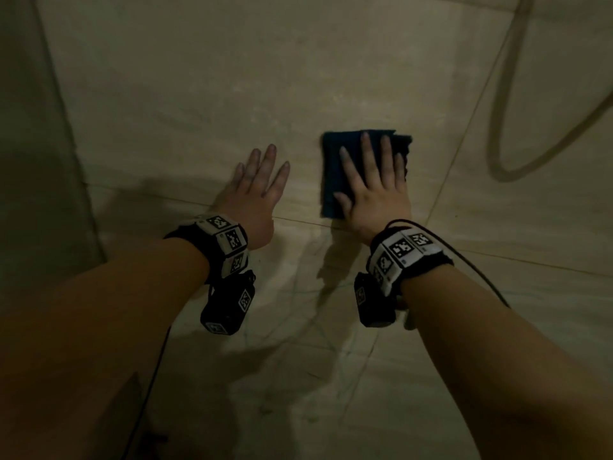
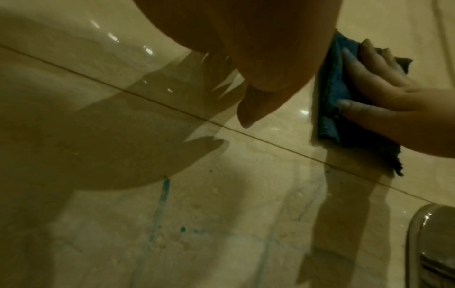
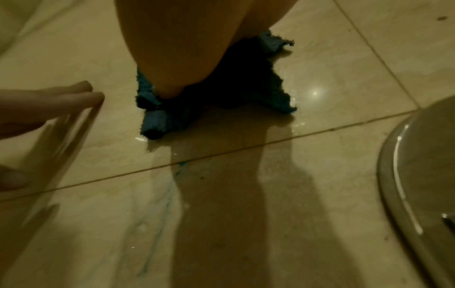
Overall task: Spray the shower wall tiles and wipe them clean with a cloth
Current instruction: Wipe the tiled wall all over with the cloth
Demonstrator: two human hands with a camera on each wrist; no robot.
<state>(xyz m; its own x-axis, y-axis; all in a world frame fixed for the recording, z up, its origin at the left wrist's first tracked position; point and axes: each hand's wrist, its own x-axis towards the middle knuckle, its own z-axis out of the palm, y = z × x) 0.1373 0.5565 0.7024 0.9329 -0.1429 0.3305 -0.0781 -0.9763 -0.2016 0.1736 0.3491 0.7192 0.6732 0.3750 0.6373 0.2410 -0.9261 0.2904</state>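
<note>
A folded dark blue cloth (image 1: 335,167) lies flat against the beige wall tiles (image 1: 199,94). My right hand (image 1: 374,184) presses on it with straight, spread fingers. My left hand (image 1: 258,187) rests flat on the bare tile just left of the cloth, fingers straight and empty. In the left wrist view the cloth (image 2: 332,93) sits under the right hand (image 2: 384,91). In the right wrist view the cloth's frayed corners (image 3: 275,91) stick out from under my palm, and the left hand's fingertips (image 3: 96,97) touch the tile. No spray bottle is in view.
A grout line (image 1: 298,220) runs across just below both hands. Blue liquid streaks (image 2: 162,194) run down the wet lower tile. A shower hose (image 1: 504,121) loops at the upper right. A rounded metal fixture (image 3: 418,175) sits at the lower right.
</note>
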